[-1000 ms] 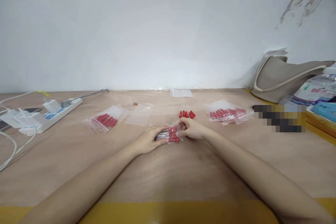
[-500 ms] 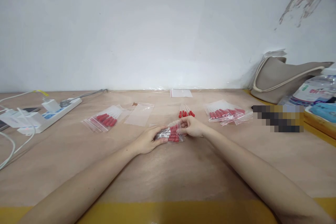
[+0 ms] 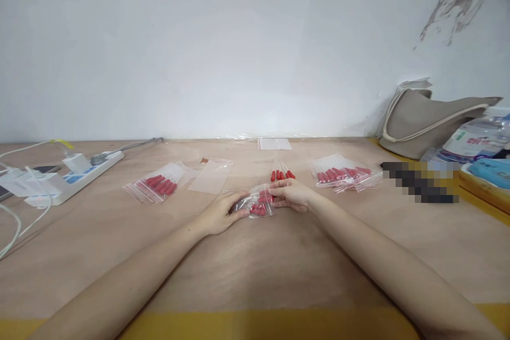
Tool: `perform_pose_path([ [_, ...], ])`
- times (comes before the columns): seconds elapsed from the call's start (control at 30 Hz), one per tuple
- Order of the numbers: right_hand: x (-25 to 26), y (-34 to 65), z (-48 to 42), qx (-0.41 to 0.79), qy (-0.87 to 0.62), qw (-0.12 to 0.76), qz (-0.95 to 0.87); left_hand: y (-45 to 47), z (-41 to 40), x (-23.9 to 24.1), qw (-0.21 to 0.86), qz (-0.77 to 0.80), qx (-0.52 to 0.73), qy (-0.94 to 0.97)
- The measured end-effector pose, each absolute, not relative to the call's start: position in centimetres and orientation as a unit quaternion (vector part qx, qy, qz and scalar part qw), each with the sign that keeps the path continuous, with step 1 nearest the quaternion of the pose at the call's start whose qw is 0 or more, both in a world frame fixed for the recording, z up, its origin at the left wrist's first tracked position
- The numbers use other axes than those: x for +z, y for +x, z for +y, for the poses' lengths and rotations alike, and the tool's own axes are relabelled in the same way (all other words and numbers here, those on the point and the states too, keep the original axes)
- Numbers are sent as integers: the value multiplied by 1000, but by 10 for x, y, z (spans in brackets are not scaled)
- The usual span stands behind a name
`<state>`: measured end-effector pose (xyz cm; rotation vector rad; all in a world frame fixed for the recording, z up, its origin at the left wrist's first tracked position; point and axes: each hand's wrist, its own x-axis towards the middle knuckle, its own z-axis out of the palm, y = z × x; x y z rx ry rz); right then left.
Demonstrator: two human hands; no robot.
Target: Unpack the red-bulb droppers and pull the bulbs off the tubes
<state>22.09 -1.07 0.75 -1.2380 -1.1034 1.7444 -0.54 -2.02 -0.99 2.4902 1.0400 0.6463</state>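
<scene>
Between my hands is a clear zip bag (image 3: 254, 206) with several red-handled tools inside, their thin shafts pointing left. My left hand (image 3: 225, 213) grips the bag's left end, thumb in front and fingers behind. At the bag's right end, by the red handles, my right hand (image 3: 292, 195) has its fingers stretched out and touching the plastic. Just behind that hand lie several loose red-handled tools (image 3: 282, 175), handles toward me. A flat zip bag with nothing visible in it (image 3: 213, 175) lies behind my left hand.
Filled bags of red-handled tools lie at left (image 3: 161, 183) and at right (image 3: 342, 172). Another flat bag (image 3: 274, 144) is near the wall. A power strip (image 3: 93, 175) with chargers and cables stands far left. At right are a grey bag (image 3: 426, 117), a plastic bottle (image 3: 474, 138) and a pixelated dark object (image 3: 420, 183).
The red handles in the bag have shifted and spread apart. My right hand's fingers have straightened and moved slightly right along the bag's edge. My left hand stays on the bag.
</scene>
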Motion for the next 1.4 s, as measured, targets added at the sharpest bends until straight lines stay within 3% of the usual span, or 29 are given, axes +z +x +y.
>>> perform_pose_path([
  [0.13,8,214,-15,695,-464,375,-402,-5,-20,-11,177,372,227,883],
  [0.4,39,268,-1,609,-486,406,-477,-14,-18,-9,176,386,215,880],
  [0.53,57,316,10,489,-508,508,-495,-19,-18,-4,166,398,203,879],
  [0.67,41,329,26,276,-520,596,-546,-19,-18,-3,162,398,201,881],
  [0.8,3,319,36,39,-517,515,-682,-19,-18,-4,166,403,199,878],
  [0.9,-17,314,36,-60,-477,443,-757,-20,-18,-5,171,401,201,877],
  [1.2,-34,323,32,-102,-450,293,-837,-19,-18,-4,168,393,205,880],
  [1.4,-31,321,28,-85,-456,286,-838,-19,-18,-4,166,398,203,879],
])
